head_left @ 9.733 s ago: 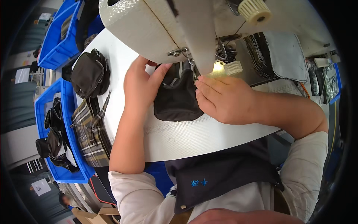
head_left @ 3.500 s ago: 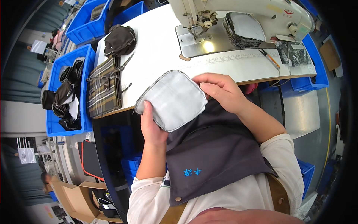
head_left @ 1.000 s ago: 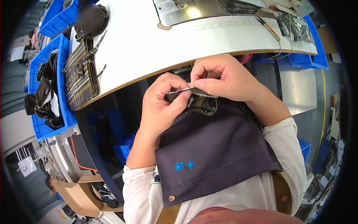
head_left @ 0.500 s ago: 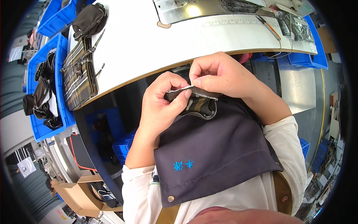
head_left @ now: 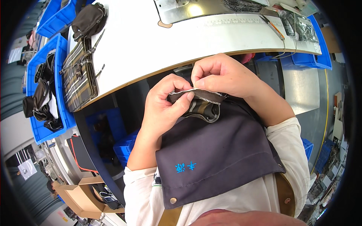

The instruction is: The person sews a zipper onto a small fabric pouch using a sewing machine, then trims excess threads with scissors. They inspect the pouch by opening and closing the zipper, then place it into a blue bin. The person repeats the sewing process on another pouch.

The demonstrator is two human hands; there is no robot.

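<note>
A small dark brown zippered pouch is held in front of my body, above my dark apron. Its zipper with metal teeth hangs unzipped in a curve, and a striped plaid fabric shows in the gap. My left hand pinches the left part of its upper edge between thumb and fingers. A pale strip runs along that raw edge. My right hand has thumb and index finger pressed together just over the strip; whatever is between these fingertips is too small to make out.
Ahead lies a white table with a brown edge. On its left are a plaid bag and a dark pouch. A blue crate holds more dark pouches. A yellow-handled tool lies at the right, beside plastic packages.
My right fingertips have come up slightly off the pouch's edge, so more of the pale strip and brown fabric shows to the right. My left hand keeps its pinch.
</note>
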